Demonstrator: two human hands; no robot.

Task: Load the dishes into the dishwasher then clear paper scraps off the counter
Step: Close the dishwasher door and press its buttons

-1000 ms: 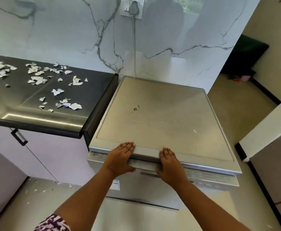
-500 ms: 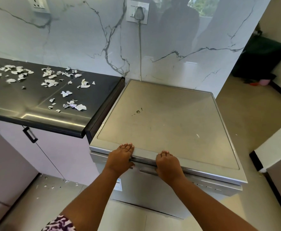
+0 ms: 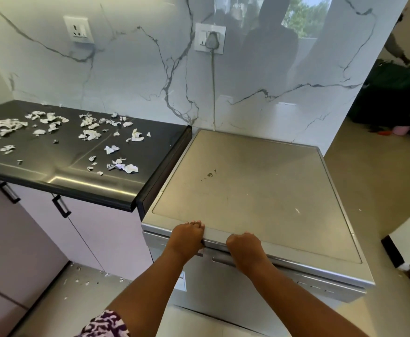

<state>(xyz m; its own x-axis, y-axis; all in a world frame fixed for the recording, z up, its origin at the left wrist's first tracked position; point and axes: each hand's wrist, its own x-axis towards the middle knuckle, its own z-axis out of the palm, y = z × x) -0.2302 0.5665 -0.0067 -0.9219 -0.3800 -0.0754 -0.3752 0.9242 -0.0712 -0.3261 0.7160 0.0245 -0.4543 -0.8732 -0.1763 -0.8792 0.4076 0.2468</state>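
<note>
Fingers (image 3: pixel 195 224) earlier laid flat along the dishwasher's (image 3: pixel 260 190) top are now curled at its front lip, and the door (image 3: pixel 223 293) below, seen ajar before, is drawn nearly flush. The lip is pinched by the left hand (image 3: pixel 187 239) between fingertips above and thumb below, seemingly to brace the machine as the door is pressed home, while the right hand's (image 3: pixel 244 249) fingers are folded under and their hold cannot be told. Paper scraps (image 3: pixel 90 135) are seen strewn on the dark surface (image 3: pixel 58 164) just beside the machine; no dishes are seen.
</note>
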